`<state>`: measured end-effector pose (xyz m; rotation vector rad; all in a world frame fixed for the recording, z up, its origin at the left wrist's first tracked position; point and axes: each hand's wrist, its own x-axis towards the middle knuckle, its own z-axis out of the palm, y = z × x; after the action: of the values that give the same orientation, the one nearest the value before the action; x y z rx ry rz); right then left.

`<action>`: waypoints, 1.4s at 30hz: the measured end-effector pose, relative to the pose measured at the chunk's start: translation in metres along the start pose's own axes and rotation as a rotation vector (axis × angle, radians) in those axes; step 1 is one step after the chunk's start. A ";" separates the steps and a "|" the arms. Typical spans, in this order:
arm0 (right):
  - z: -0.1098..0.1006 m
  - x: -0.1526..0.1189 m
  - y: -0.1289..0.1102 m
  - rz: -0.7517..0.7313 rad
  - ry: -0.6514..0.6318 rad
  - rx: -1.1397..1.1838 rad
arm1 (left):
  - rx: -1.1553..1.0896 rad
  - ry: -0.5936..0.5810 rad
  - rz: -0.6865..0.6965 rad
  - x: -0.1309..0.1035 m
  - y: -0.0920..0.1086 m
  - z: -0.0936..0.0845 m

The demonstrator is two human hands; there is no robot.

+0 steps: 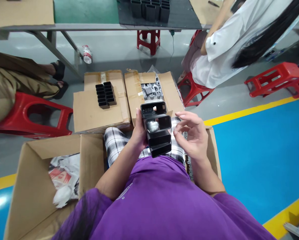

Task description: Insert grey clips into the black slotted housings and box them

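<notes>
Several black hollow cases [157, 125] are stacked in my left hand [139, 131], whose fingers wrap round their left side above my lap. Their open ends face up toward the camera. Just right of the stack is my right hand [192, 136], fingers bent and apart, with nothing seen between them. More black cases [105, 94] stand in two rows on a closed cardboard box [86, 115] ahead and to the left. Beside it, an opened carton [133, 90] holds grey and black pieces [152, 91].
An open cardboard box [29, 186] with crumpled wrapping [64, 180] is at my left; another box [213, 150] is at my right. Beyond is a long table [89, 26] with black cases [151, 10]. A person in white [222, 43] sits right on a red stool [193, 88].
</notes>
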<state>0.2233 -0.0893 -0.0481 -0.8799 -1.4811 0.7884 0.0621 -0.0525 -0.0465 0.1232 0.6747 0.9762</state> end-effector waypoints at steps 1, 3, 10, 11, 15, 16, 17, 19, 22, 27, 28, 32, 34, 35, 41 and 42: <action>0.000 0.000 0.000 0.001 -0.001 -0.001 | 0.008 0.008 0.004 0.000 0.000 0.001; -0.001 -0.001 0.001 0.003 -0.002 -0.014 | 0.024 0.019 0.013 0.000 -0.001 0.003; -0.001 -0.003 0.001 0.029 -0.003 -0.063 | -0.008 -0.025 -0.022 0.004 -0.003 0.002; -0.001 -0.003 0.001 0.035 -0.004 -0.069 | -0.016 -0.031 -0.033 0.004 -0.003 0.001; -0.001 -0.003 0.000 0.041 -0.012 -0.073 | -0.039 -0.053 -0.041 0.005 -0.003 -0.001; -0.001 -0.003 0.000 0.041 -0.014 -0.077 | -0.045 -0.058 -0.039 0.005 -0.004 -0.001; -0.001 -0.003 0.000 0.040 -0.016 -0.083 | -0.052 -0.061 -0.039 0.005 -0.004 -0.001; -0.001 -0.003 0.001 0.049 -0.021 -0.097 | -0.066 -0.063 -0.046 0.004 -0.005 -0.001; -0.002 -0.005 0.002 0.063 -0.028 -0.094 | -0.082 -0.057 -0.078 0.006 -0.005 -0.002; -0.002 -0.006 0.003 0.065 -0.030 -0.070 | -0.122 -0.066 -0.072 0.014 -0.005 -0.010; -0.001 -0.006 0.002 0.066 -0.029 -0.063 | -0.131 -0.068 -0.070 0.015 -0.005 -0.011; 0.001 -0.008 0.003 0.082 -0.016 -0.053 | -0.166 -0.057 -0.077 0.014 -0.004 -0.011; 0.002 -0.008 0.004 0.083 -0.012 -0.059 | -0.178 -0.052 -0.077 0.012 -0.003 -0.008; 0.002 -0.008 0.004 0.079 -0.014 -0.062 | -0.181 -0.049 -0.073 0.011 -0.002 -0.006; 0.004 -0.010 0.007 0.036 -0.035 -0.083 | -0.180 -0.029 -0.065 0.007 -0.001 -0.004; 0.004 -0.010 0.007 0.035 -0.037 -0.081 | -0.179 -0.027 -0.067 0.008 -0.001 -0.004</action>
<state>0.2205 -0.0946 -0.0591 -0.9584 -1.5430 0.7789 0.0629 -0.0478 -0.0538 -0.0433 0.5605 0.9640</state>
